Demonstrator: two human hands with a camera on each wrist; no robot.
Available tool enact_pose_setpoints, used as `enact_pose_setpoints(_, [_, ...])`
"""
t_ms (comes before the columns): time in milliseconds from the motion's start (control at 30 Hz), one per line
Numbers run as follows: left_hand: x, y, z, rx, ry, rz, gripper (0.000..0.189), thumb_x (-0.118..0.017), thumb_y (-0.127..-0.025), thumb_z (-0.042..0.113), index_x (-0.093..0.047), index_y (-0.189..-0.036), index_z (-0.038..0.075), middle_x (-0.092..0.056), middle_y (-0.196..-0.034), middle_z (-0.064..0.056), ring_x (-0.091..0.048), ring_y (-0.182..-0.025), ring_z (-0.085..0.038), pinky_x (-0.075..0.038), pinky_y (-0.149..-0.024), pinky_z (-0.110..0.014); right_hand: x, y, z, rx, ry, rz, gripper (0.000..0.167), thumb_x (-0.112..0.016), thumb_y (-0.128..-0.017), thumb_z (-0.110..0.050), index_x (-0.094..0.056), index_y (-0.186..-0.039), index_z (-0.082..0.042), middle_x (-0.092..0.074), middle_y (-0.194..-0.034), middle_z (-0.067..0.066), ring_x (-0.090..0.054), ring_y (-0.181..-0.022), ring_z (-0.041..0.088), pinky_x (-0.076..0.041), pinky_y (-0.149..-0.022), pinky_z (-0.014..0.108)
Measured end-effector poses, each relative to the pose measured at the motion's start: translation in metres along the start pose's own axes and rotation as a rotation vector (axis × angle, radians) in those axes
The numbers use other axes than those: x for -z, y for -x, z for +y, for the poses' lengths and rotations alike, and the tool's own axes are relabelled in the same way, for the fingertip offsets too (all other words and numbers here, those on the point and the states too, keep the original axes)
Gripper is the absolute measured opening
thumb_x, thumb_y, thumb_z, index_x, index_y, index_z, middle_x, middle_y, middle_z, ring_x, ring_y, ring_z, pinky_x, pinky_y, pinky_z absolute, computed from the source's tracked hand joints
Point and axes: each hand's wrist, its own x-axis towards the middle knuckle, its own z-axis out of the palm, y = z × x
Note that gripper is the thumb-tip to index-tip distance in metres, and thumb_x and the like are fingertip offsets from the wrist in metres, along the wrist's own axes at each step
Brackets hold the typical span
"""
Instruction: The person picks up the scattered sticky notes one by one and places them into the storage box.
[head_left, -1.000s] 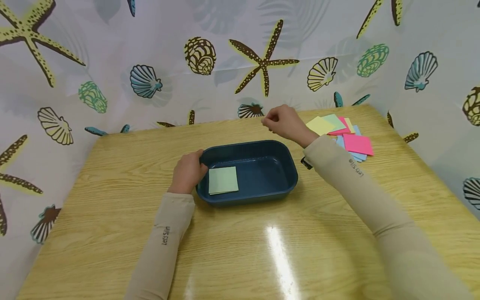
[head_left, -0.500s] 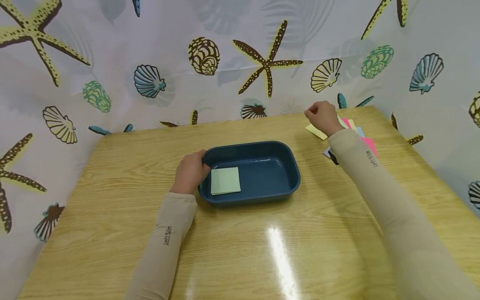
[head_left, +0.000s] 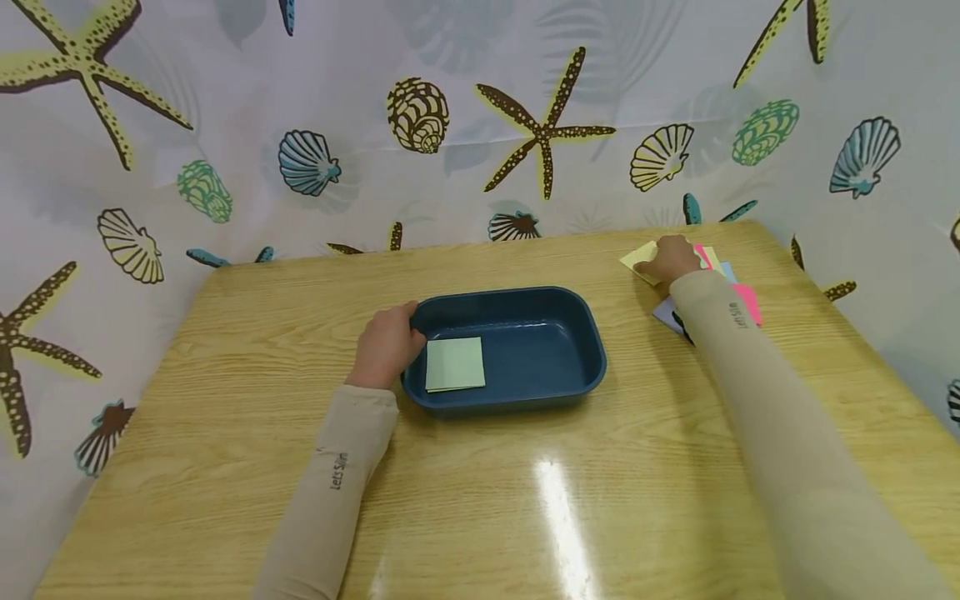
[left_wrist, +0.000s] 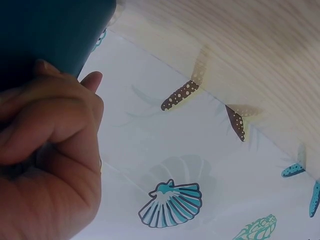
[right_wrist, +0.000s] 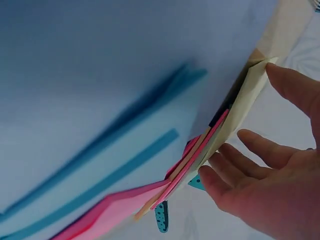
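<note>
My left hand [head_left: 384, 346] grips the left end of a dark blue plastic tray [head_left: 536, 360], with its thumb over the rim. In the left wrist view, its curled fingers lie against the tray wall. A light green square of note paper [head_left: 455, 364] lies flat in the tray's left part, with another edge showing beneath. My right hand [head_left: 670, 260] is over the pile of coloured note paper at the back right. In the right wrist view, its spread fingers and thumb touch the edge of a pale yellow note [right_wrist: 245, 102], and are not closed around it.
Pink notes [head_left: 748, 302] and a lavender note [head_left: 664, 313] show around the right forearm, which covers part of the pile. The wooden table [head_left: 465, 492] meets a patterned cloth wall [head_left: 450, 183] at its back and sides.
My right hand has moved right from behind the tray and come down onto the note pile, its fingers spreading. The left hand keeps hold of the tray.
</note>
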Motion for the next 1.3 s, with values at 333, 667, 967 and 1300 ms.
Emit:
enact_pose_setpoints(333, [0.001,0.002,0.000,-0.013,-0.007,0.015,0.052,-0.059,-0.090,0.004,-0.048,-0.141,0.002,-0.064,-0.118,-0.020,-0.055,-0.070,-0.023,-0.043,-0.059,-0.031,0.006,0.005,-0.011,-0.135,0.076,0.034,0.059,-0.067,-0.085,-0.034,-0.051,-0.112,0.016,-0.042,-0.123,0.041,-0.034,-0.117,0.056,-0.027,-0.099,0.063])
enact_pose_setpoints(667, [0.000,0.001,0.002,-0.011,-0.009,0.014,0.053,-0.060,-0.089,0.004,-0.048,-0.141,0.002,-0.065,-0.114,-0.020,-0.055,-0.068,-0.022,-0.041,-0.056,-0.029,0.028,0.024,-0.020,-0.006,-0.189,0.155,0.046,-0.044,-0.086,-0.001,-0.049,-0.128,0.018,-0.049,-0.125,0.037,-0.045,-0.113,0.053,-0.043,-0.090,0.055])
enact_pose_setpoints(967, [-0.002,0.002,0.001,0.012,-0.017,0.005,0.054,-0.061,-0.090,0.005,-0.047,-0.142,0.004,-0.066,-0.112,-0.019,-0.055,-0.069,-0.022,-0.044,-0.059,-0.029,0.049,0.063,-0.069,0.192,-0.311,0.257,0.039,-0.043,-0.096,-0.001,-0.051,-0.134,0.003,-0.043,-0.082,0.014,-0.035,-0.063,0.022,-0.030,-0.056,0.032])
enact_pose_setpoints(1300, [-0.001,0.002,0.002,0.009,-0.019,0.007,0.054,-0.060,-0.090,0.006,-0.047,-0.142,0.003,-0.065,-0.116,-0.020,-0.056,-0.070,-0.022,-0.046,-0.059,-0.030,0.062,0.105,-0.141,0.329,-0.526,0.170,0.030,-0.056,-0.095,-0.008,-0.058,-0.123,0.002,-0.057,-0.101,0.018,-0.061,-0.082,0.026,-0.049,-0.066,0.023])
